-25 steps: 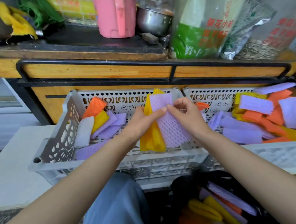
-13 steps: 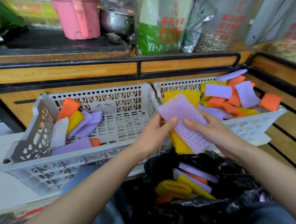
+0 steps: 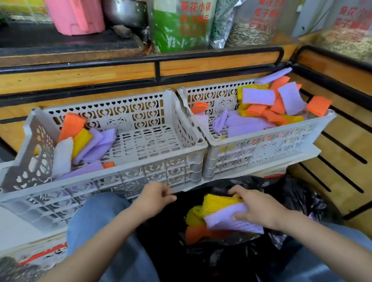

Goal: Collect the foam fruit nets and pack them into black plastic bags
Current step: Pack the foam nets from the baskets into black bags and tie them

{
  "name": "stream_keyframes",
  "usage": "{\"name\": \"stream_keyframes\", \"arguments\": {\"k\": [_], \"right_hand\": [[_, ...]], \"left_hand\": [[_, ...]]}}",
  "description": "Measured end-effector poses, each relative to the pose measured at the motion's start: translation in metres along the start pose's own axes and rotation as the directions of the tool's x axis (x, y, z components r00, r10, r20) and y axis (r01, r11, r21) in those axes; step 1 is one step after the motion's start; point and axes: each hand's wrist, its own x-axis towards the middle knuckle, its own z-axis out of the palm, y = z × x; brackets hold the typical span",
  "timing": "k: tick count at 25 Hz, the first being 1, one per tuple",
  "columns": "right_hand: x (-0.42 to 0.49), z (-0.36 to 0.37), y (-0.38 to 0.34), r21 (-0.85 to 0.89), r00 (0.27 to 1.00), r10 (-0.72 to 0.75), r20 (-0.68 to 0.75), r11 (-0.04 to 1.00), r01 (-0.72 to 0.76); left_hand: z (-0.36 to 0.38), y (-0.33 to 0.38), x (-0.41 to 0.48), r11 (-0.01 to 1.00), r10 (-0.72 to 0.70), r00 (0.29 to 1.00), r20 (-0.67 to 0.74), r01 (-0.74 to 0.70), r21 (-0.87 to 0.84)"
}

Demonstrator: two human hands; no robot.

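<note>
A black plastic bag [image 3: 295, 197] stands open between my knees, with orange, yellow and purple foam nets inside. My right hand [image 3: 256, 207] grips a purple net [image 3: 226, 221] and a yellow net [image 3: 216, 200] together, down in the bag's mouth. My left hand [image 3: 154, 197] pinches the bag's near-left rim. The left white crate [image 3: 164, 163] keeps several nets at its left end [image 3: 81, 144]. The right white crate [image 3: 271, 134] is piled with purple, orange and yellow nets [image 3: 263, 106].
Both crates sit on a white ledge [image 3: 11, 232] against a wooden counter with black rails [image 3: 219, 62]. A pink jug [image 3: 77, 14], a metal pot [image 3: 124, 9] and bags of seeds [image 3: 249, 19] stand on top. A wooden slatted wall [image 3: 349, 153] closes the right side.
Both hands have come down from crate height to the bag. The purple and yellow nets went down into the bag in my right hand, and my left hand let go of them and took the bag's rim.
</note>
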Motion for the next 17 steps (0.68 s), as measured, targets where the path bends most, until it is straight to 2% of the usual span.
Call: {"name": "stream_keyframes", "arguments": {"k": [2,4,7,8,10,13,14,17], "right_hand": [[-0.002,-0.001,0.003,-0.186,0.996,0.031,-0.079,0.982,-0.045],[0.0,-0.002,-0.001,-0.273,0.963,-0.037,-0.268,0.961,-0.039],[0.007,0.009,-0.018,-0.278,0.845,-0.251,-0.472,0.952,0.127],[0.009,0.014,-0.028,-0.294,0.829,-0.295,-0.474,0.941,0.167],[0.012,0.028,-0.044,-0.326,0.879,-0.292,-0.377,0.93,0.169],[0.013,0.046,-0.052,-0.394,0.976,-0.152,-0.156,0.916,0.08],[0.013,0.049,-0.051,-0.416,0.991,-0.109,-0.077,0.907,0.067],[0.006,0.041,-0.049,-0.377,0.992,-0.08,0.095,0.92,0.11]], "left_hand": [[-0.004,-0.004,-0.002,0.959,-0.023,0.999,-0.034,0.012,-0.283],[-0.003,-0.003,-0.004,0.825,-0.068,0.997,-0.047,0.029,-0.565],[0.001,0.004,-0.003,0.667,-0.12,0.992,-0.024,0.062,-0.743],[0.001,0.008,-0.003,0.632,-0.135,0.991,-0.026,0.066,-0.772],[0.001,0.015,-0.003,0.571,-0.16,0.987,-0.036,0.062,-0.818],[-0.002,0.021,-0.007,0.531,-0.176,0.984,-0.029,0.07,-0.845],[-0.004,0.02,-0.008,0.537,-0.171,0.985,-0.027,0.07,-0.841],[-0.008,0.011,-0.006,0.652,-0.124,0.991,-0.048,0.045,-0.757]]}}
